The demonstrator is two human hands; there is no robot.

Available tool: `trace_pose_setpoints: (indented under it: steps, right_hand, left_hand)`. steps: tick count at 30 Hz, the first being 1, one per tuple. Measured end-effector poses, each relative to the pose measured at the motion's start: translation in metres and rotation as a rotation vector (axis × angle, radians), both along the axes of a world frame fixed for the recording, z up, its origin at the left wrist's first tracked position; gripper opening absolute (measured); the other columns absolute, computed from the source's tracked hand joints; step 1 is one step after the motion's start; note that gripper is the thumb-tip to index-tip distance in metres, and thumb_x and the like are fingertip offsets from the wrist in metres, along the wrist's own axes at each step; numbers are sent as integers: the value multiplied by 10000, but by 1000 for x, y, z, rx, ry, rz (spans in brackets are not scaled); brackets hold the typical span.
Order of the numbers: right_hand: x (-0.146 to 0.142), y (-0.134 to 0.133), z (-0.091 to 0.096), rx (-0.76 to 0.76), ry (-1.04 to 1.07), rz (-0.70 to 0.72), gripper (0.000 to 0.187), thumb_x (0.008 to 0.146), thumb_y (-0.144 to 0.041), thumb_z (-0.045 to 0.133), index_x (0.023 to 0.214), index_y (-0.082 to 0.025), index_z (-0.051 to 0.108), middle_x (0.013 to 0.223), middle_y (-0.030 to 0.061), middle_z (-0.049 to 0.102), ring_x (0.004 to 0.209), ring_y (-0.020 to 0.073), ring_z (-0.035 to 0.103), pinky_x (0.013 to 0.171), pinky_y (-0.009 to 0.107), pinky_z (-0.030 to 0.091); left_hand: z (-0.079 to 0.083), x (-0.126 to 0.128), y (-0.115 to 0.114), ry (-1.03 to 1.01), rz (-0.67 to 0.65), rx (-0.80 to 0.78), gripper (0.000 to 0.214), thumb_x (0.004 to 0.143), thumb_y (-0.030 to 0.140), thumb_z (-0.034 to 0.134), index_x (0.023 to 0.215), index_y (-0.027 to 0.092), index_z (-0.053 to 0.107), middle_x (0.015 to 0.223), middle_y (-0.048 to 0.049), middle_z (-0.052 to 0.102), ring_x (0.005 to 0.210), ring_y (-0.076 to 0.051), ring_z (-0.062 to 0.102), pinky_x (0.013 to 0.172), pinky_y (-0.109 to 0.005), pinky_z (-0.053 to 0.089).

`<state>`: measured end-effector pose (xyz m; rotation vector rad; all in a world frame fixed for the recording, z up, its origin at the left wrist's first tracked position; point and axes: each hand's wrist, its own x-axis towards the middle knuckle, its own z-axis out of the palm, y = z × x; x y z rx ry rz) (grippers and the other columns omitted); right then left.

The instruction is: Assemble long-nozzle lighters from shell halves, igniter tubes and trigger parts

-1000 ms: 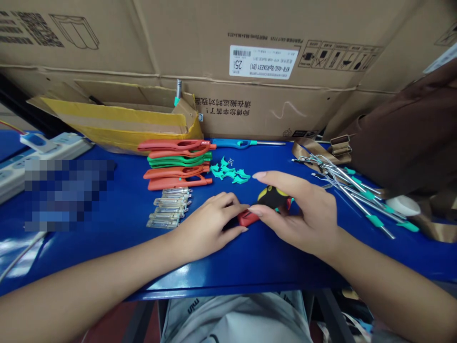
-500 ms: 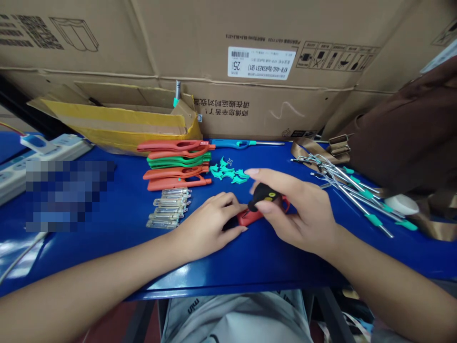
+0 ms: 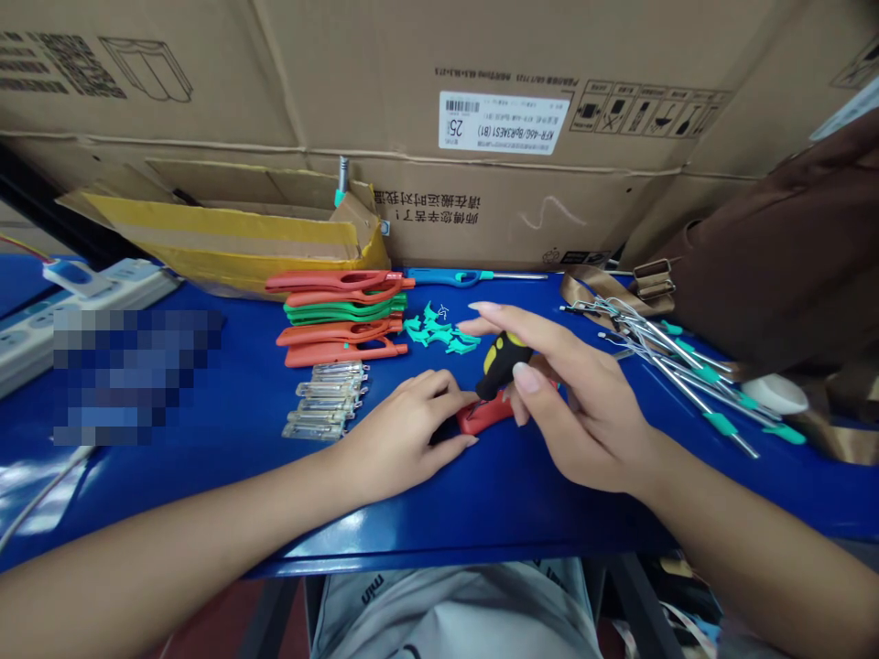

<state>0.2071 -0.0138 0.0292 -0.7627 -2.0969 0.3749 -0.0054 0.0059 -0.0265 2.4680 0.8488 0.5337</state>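
A red lighter casing (image 3: 482, 416) lies on the blue table, partly hidden beneath my right hand. My left hand (image 3: 416, 412) grips its left end between thumb and fingers, holding it against the table. In my right hand (image 3: 573, 394) is a short screwdriver (image 3: 504, 360) with a black and yellow handle, tilted with its tip end down toward the casing's left part. My right index finger is raised off the handle, while the thumb stays near it. Past my hands lie small teal plastic triggers (image 3: 439, 337). Clear lighter fuel tanks (image 3: 322, 403) sit left of my left hand.
Orange and green casings (image 3: 343, 316) are stacked behind the tanks, with a blue lighter (image 3: 453, 276) beside them. Metal lighter tubes (image 3: 693, 366) with wires lie at right. A yellow-edged cardboard box (image 3: 226, 224) and power strip (image 3: 130, 284) stand at left.
The screwdriver handle has turned and tilted in my right hand, showing more yellow. My right fingers have shifted and opened slightly around it. My left hand and the casing have stayed in place.
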Motion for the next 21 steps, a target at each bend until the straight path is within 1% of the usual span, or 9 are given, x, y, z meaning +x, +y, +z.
trace_pose_setpoints:
  steps: [2,4,8,10,12,14,16,19,21]
  right_hand:
    - [1,1,0,-26,29,56,436,1026,-156,452,1453,-238,485,1287,71,671,993,162,698,868,319,599]
    - [1,2,1,36,35,76,369,1006,-147,503,1360,-235,560,1187,60,700,1009,165,684,861,304,589]
    - [-1,3,3,193,-38,4,294,945,-212,674,1234,-224,623,1002,50,710,844,150,667,663,246,560]
    - [-1,2,3,193,-62,-10,333,966,-228,642,1296,-223,593,1053,62,713,891,161,674,707,263,570]
    - [-1,1,3,119,-59,19,390,1010,-189,518,1399,-223,520,1228,84,686,1050,181,669,827,298,581]
    - [0,0,3,63,-36,56,427,1009,-146,459,1429,-219,491,1296,86,663,1124,186,652,906,320,571]
    - [0,0,4,85,-16,63,380,992,-138,503,1360,-221,546,1207,72,697,1058,175,667,865,298,576]
    - [0,2,5,188,-22,-10,263,945,-204,656,1205,-222,628,983,51,711,850,163,662,676,258,561]
    - [0,2,5,223,-45,-48,280,920,-252,711,1187,-214,636,910,42,693,770,157,640,625,256,541]
  left_hand:
    - [0,-1,0,0,-2,-5,316,955,289,640,1252,183,638,1118,-102,606,1072,-270,575,971,-460,510]
    - [0,-1,0,-9,-1,5,333,950,289,650,1264,180,629,1122,-102,608,1076,-270,574,974,-459,508]
    - [0,0,-1,-12,1,11,233,951,278,647,1168,194,659,1121,-89,604,1072,-262,568,964,-448,507]
    - [0,0,-1,-4,3,7,229,951,277,646,1165,196,658,1129,-90,599,1074,-262,566,963,-447,506]
    - [0,0,-2,2,4,6,256,951,276,645,1193,195,644,1135,-93,596,1075,-263,566,966,-448,503]
    - [0,0,-2,6,5,8,274,951,276,643,1212,197,634,1134,-93,594,1073,-263,564,971,-450,500]
    - [0,0,-2,4,7,14,268,952,279,640,1208,200,631,1115,-87,591,1056,-259,562,961,-448,501]
    - [1,1,-2,4,6,4,226,957,278,633,1173,212,639,1089,-70,585,1027,-243,557,943,-433,505]
    - [1,1,-2,8,7,-2,209,959,277,630,1160,219,644,1074,-62,583,1014,-236,556,938,-426,507]
